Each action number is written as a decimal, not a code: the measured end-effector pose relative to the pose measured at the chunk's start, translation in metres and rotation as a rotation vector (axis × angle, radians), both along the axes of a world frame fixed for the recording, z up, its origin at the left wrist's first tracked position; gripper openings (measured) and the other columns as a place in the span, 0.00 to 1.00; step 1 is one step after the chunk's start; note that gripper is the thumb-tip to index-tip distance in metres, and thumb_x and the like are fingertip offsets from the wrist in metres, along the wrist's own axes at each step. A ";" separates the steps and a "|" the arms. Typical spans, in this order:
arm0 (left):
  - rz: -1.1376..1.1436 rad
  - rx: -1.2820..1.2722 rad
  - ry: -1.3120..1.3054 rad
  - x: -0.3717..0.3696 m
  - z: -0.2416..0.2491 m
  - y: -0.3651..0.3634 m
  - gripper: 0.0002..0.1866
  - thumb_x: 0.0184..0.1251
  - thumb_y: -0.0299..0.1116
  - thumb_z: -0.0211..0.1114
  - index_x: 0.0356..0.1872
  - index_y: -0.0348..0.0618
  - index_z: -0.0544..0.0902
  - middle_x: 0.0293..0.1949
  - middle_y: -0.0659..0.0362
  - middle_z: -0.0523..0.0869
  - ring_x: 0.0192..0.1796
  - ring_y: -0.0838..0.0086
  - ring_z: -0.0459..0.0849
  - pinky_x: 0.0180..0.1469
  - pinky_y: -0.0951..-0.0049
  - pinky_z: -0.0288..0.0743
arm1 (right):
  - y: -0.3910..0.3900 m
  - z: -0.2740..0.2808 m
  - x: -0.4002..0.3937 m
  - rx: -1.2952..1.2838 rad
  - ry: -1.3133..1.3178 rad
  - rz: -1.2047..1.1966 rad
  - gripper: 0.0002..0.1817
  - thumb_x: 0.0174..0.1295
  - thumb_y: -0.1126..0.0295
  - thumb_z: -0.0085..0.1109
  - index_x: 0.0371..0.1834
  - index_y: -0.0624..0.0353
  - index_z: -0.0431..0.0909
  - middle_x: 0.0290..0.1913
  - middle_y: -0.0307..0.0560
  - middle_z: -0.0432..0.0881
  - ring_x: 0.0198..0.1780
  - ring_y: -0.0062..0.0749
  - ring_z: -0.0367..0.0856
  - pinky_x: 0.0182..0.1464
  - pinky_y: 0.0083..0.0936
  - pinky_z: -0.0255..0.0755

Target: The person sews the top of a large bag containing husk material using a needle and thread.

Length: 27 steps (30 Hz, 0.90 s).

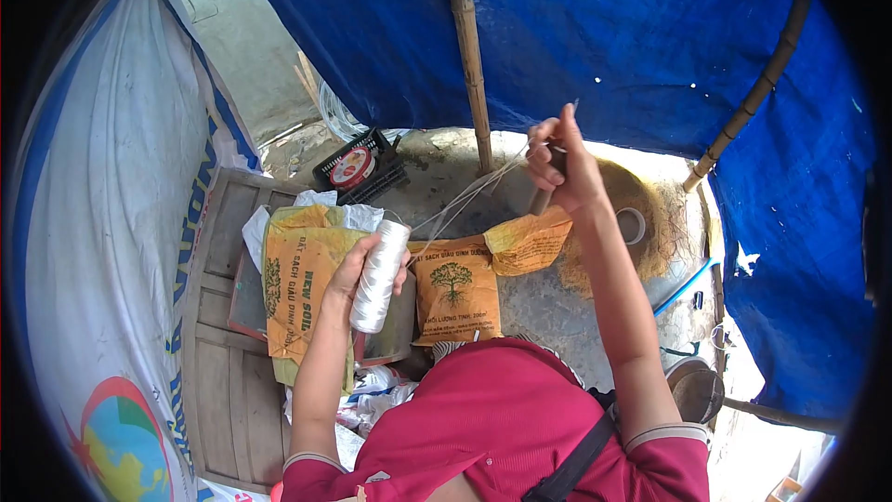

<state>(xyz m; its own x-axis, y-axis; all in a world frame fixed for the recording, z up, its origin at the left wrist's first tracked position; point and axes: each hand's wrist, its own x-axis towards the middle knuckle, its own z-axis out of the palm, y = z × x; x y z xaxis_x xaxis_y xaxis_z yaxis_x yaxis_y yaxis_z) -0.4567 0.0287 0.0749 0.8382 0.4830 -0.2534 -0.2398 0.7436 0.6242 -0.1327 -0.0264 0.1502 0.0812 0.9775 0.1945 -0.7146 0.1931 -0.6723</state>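
Note:
My left hand (349, 271) is wrapped round a spool of white twine (379, 277), held upright with a slight tilt. Several loose strands of twine (476, 188) stretch from the spool up to my right hand (569, 167), which is raised to the right and closed on them. A brown-handled tool (541, 201) is in the right fist too; a thin tip shows above the thumb, but its kind is not clear. Below the strands stands an orange printed soil bag (457, 293). Another orange soil bag (302, 284) lies just left of the spool.
Wooden panels (228, 316) lie at the left beside a hanging white printed sheet (111, 223). A black crate (379, 163) with a red round reel stands behind. Bamboo poles (467, 46) support a blue tarp (595, 28). Brown loose material (641, 188) covers the floor at right, near a metal pot (692, 390).

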 end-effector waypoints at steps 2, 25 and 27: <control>0.063 0.032 -0.027 0.002 0.003 -0.002 0.27 0.62 0.44 0.60 0.55 0.37 0.68 0.32 0.55 0.78 0.28 0.70 0.83 0.28 0.70 0.83 | -0.006 0.006 0.010 0.035 -0.151 0.051 0.22 0.70 0.52 0.43 0.33 0.59 0.77 0.19 0.38 0.71 0.11 0.13 0.55 0.13 0.12 0.51; 0.529 0.319 0.037 -0.012 0.064 0.021 0.26 0.54 0.35 0.63 0.53 0.40 0.66 0.58 0.40 0.72 0.62 0.53 0.72 0.44 0.63 0.83 | -0.022 -0.068 -0.014 -0.402 -1.496 -0.791 0.18 0.57 0.69 0.58 0.52 0.56 0.76 0.44 0.53 0.82 0.42 0.35 0.82 0.43 0.29 0.75; 0.422 0.420 0.129 0.004 0.071 0.019 0.33 0.55 0.35 0.63 0.60 0.34 0.60 0.53 0.40 0.75 0.56 0.53 0.78 0.41 0.62 0.84 | -0.015 -0.040 -0.039 -0.133 -1.209 -0.489 0.18 0.57 0.66 0.60 0.51 0.58 0.77 0.47 0.53 0.82 0.48 0.38 0.80 0.51 0.32 0.72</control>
<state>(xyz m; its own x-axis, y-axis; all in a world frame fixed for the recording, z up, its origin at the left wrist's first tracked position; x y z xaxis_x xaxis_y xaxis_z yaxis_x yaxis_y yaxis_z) -0.4527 0.0478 0.1461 0.5274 0.8478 -0.0560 -0.3629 0.2843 0.8874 -0.1712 -0.0410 0.1103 0.2738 0.9143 0.2984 0.4743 0.1415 -0.8689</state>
